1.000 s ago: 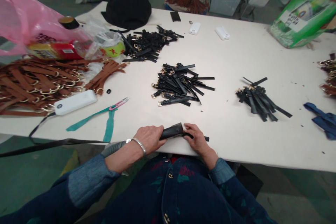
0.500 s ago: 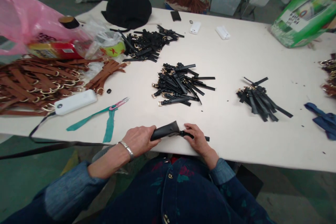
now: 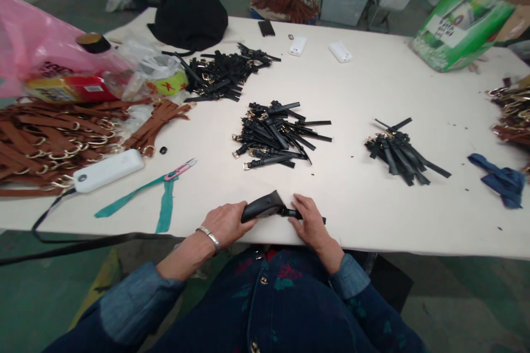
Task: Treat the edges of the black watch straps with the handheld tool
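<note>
My left hand (image 3: pixel 227 225) is closed around a curved black piece (image 3: pixel 261 207) that widens toward its right end. What kind of thing it is, I cannot make out. Close by, my right hand (image 3: pixel 308 224) pinches a short black strap (image 3: pixel 293 213), whose left end meets or nearly meets the wide end of the black piece. The strap's other end sticks out past my right fingers. Ahead of both hands lies a pile of black straps with gold buckles (image 3: pixel 275 133). A smaller bunch of black straps (image 3: pixel 397 155) is to the right.
Brown straps with metal rings (image 3: pixel 53 135) cover the left side, beside a white power bank (image 3: pixel 108 170) with a cord. Pink thread snips (image 3: pixel 180 169) lie on teal ribbon (image 3: pixel 165 207). A black cap (image 3: pixel 192 16), a green bag (image 3: pixel 461 27) and blue cloth (image 3: pixel 499 179) also rest on the table (image 3: pixel 364 94).
The view has shifted slightly, so the table's contents sit a little farther left. Both hands keep their holds, and the black piece and strap stay close together.
</note>
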The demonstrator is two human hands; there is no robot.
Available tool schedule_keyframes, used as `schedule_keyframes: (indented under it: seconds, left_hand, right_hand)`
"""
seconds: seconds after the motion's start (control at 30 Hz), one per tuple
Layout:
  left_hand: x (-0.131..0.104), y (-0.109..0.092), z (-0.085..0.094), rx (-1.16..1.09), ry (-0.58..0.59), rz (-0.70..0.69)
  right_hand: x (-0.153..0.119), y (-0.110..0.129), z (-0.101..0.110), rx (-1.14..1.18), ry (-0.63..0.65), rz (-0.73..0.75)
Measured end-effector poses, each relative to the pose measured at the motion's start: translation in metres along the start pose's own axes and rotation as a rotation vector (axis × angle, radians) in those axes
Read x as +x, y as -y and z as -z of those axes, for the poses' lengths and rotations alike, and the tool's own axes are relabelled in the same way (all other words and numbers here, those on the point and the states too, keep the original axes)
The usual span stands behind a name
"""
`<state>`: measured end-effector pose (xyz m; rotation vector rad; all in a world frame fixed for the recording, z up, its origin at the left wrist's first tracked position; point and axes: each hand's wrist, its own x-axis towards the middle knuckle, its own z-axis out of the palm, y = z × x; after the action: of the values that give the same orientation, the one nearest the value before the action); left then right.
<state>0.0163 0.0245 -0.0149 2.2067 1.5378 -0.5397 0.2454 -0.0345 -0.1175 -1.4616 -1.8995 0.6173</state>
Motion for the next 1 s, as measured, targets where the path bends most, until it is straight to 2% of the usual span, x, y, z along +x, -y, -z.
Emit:
schedule_keyframes:
  seconds: [0.23, 0.6, 0.83, 1.0]
  left_hand:
    - [-0.001, 0.006, 0.005, 0.080, 0.009, 0.016]
    - [-0.011, 0.014, 0.017, 0.080, -0.001, 0.054]
    - [-0.017, -0.010, 0.022, 0.150, 0.049, 0.036]
    - [-0.014, -0.031, 0.020, 0.216, 0.038, -0.101]
  right_hand:
    - [-0.011, 0.001, 0.005, -0.058, -0.072, -0.074]
    - [0.003, 0.021, 0.005, -0.163, 0.001, -0.144]
    - [0.009, 0.019, 0.001, -0.181, 0.001, -0.140]
    - [0.006, 0.008, 0.004, -0.117, 0.031, -0.100]
